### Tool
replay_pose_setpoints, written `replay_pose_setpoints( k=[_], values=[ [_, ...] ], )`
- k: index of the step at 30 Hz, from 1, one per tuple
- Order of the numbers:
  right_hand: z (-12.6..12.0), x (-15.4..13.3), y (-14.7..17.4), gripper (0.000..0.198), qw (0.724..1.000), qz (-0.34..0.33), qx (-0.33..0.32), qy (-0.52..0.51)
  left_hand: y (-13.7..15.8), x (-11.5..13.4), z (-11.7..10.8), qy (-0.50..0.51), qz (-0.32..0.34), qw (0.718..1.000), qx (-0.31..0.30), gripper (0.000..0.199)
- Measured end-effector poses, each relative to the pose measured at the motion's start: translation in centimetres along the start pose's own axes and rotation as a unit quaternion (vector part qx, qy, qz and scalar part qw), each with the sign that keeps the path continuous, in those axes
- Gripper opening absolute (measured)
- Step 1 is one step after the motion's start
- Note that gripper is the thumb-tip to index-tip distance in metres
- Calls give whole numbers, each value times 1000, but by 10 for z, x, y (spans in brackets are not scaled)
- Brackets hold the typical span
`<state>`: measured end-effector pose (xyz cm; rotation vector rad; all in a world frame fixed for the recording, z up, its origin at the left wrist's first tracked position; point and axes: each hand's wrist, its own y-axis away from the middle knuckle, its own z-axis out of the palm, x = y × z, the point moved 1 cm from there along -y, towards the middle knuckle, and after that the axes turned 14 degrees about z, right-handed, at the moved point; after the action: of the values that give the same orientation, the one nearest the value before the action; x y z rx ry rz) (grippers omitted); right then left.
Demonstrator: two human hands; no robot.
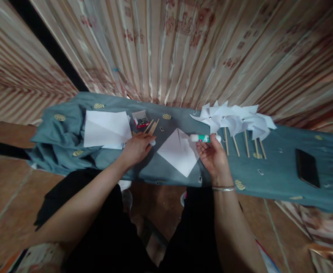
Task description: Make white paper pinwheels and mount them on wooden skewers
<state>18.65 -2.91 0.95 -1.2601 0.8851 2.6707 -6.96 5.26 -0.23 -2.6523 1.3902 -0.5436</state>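
Note:
My right hand (213,153) grips a white-and-green glue stick (199,138), held level above the right corner of a folded square of white paper (177,153). Creases show on the paper, which lies with one corner toward me. My left hand (138,148) is closed on a small white piece that looks like the glue cap (152,142). Beyond its fingers lie several thin wooden sticks (153,127). A small open box of pins (140,120) sits just behind them.
At the left rests a stack of white paper sheets (106,129). Several white paper pinwheels (237,119) on sticks lie at the right. Farther right is a dark phone (307,168). Everything is on a narrow surface with a grey-green cloth (277,170), before a patterned curtain (166,49).

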Motion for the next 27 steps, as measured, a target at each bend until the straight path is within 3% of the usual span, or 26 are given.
replay_pose_setpoints(
  k=[4, 6, 7, 9, 11, 14, 20, 27],
  values=[
    [5, 5, 1, 22, 999, 44, -17, -20, -3, 2, -3, 109, -68, 990, 54, 26],
    [8, 8, 3, 19, 998, 57, -30, -25, -6, 6, -2, 247, -111, 956, 111, 24],
    [10, 9, 3, 18, 997, 60, -36, -28, -7, 8, -1, 331, -136, 923, 140, 25],
    [14, 12, 5, 17, 996, 62, -45, -35, -9, 15, 2, 496, -183, 832, 171, 30],
    [18, 16, 7, 17, 995, 67, -53, -45, -10, 22, 4, 595, -208, 756, 175, 35],
    [22, 20, 8, 17, 994, 75, -67, -47, -11, 29, 6, 655, -228, 697, 183, 38],
    [26, 26, 8, 19, 992, 89, -93, -1, -12, 29, 6, 675, -233, 674, 188, 38],
    [27, 31, 9, 23, 992, 89, -94, -2, -11, 29, 4, 667, -226, 687, 179, 37]
  ],
)
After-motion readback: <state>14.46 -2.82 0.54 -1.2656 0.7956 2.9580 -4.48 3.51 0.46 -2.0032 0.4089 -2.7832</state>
